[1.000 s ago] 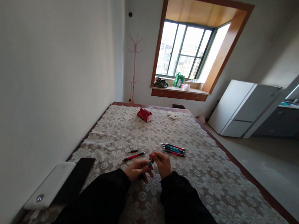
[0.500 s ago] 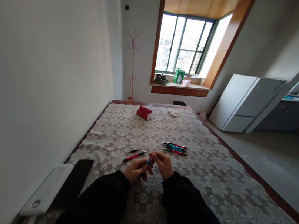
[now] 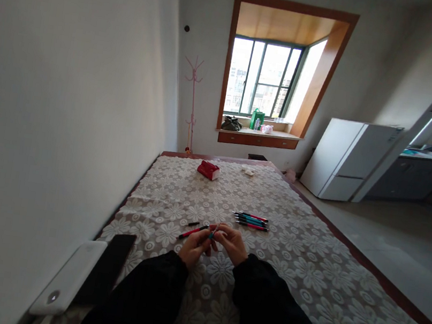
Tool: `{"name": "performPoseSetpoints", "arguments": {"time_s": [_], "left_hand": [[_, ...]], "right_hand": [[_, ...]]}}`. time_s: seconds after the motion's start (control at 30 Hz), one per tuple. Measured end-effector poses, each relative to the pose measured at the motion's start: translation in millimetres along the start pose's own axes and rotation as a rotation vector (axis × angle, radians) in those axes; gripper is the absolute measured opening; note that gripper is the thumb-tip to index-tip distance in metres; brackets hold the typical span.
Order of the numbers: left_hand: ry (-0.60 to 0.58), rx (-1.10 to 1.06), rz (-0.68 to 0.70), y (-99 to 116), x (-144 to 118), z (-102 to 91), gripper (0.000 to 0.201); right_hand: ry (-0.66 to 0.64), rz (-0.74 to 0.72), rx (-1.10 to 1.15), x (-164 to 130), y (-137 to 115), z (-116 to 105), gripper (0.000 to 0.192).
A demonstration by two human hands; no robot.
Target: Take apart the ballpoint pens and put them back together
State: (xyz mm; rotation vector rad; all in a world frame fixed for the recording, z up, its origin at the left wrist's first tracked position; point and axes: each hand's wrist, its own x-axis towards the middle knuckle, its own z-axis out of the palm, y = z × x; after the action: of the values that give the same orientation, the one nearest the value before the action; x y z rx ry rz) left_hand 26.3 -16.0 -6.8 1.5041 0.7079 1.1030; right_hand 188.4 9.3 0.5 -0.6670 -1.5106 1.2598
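Head-camera view looks down on a table covered with a lace cloth [image 3: 303, 283] patterned in white flowers. Both of the person's hands meet just above it, near the middle of the near edge, with black sleeves [image 3: 147, 298] running back toward the camera. The left hand [image 3: 194, 247] is curled, its fingers closed round the lower part of a small teal pen [image 3: 212, 234]. The right hand [image 3: 233, 243] is curled too, its fingertips pinching the upper end of the same pen, so the pen stands nearly upright between the two hands. How much of the pen's barrel is covered cannot be told at this size.

Just beyond the left hand lies a red pen [image 3: 193, 230] flat on the cloth, slanting up to the right, and a short black piece [image 3: 193, 224] lies near its far side. Farther right, well apart from the hands, a small bunch of pens [image 3: 251, 221] in red, teal and black lies side by side. At the far end of the table sits a red box [image 3: 208, 170]. By the wall at the near left corner lie a white power bank [image 3: 71, 273] and a black phone [image 3: 109, 265], touching each other.
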Motion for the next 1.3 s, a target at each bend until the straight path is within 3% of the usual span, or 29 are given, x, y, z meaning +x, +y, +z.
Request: {"name": "performPoseSetpoints", "arguments": {"time_s": [0.13, 0.27, 0.37, 0.53, 0.63, 0.73, 0.8, 0.87, 1.0, 1.13, 1.3], "left_hand": [[0.134, 0.030, 0.063, 9, 3, -10.7, 0.039], [0.331, 0.021, 0.124, 18, 6, -30.9, 0.039], [0.442, 0.008, 0.157, 16, 7, -43.6, 0.038], [0.490, -0.052, 0.187, 2, 9, -50.2, 0.033], [0.484, -0.052, 0.176, -2, 9, -49.7, 0.032], [0.470, -0.011, 0.147, -2, 8, -48.5, 0.032], [0.452, 0.039, 0.109, -3, 8, -46.8, 0.033], [0.420, 0.088, 0.062, -5, 7, -43.5, 0.033], [0.312, 0.133, -0.006, -8, 6, -33.0, 0.033], [0.231, 0.204, -0.027, -8, 2, -25.5, 0.030], [0.164, 0.288, -0.044, -7, -1, -25.3, 0.028]], "right_hand": [[0.013, 0.003, -0.060, 4, 12, -7, 0.041], [0.048, -0.020, -0.488, 23, 18, -4, 0.025], [-0.055, -0.082, -0.771, 47, 20, 10, 0.021], [-0.205, -0.025, -1.059, 77, 31, 39, 0.018], [-0.182, 0.006, -1.129, 82, 38, 45, 0.014], [0.050, -0.020, -0.908, 80, 39, 34, 0.013], [0.253, -0.012, -0.587, 75, 38, 20, 0.015], [0.371, 0.010, -0.234, 65, 35, 6, 0.022], [0.430, 0.012, 0.205, 41, 28, -9, 0.033], [0.489, 0.063, 0.410, 26, 20, -7, 0.031], [0.467, 0.061, 0.550, 24, 15, 3, 0.029]]}}
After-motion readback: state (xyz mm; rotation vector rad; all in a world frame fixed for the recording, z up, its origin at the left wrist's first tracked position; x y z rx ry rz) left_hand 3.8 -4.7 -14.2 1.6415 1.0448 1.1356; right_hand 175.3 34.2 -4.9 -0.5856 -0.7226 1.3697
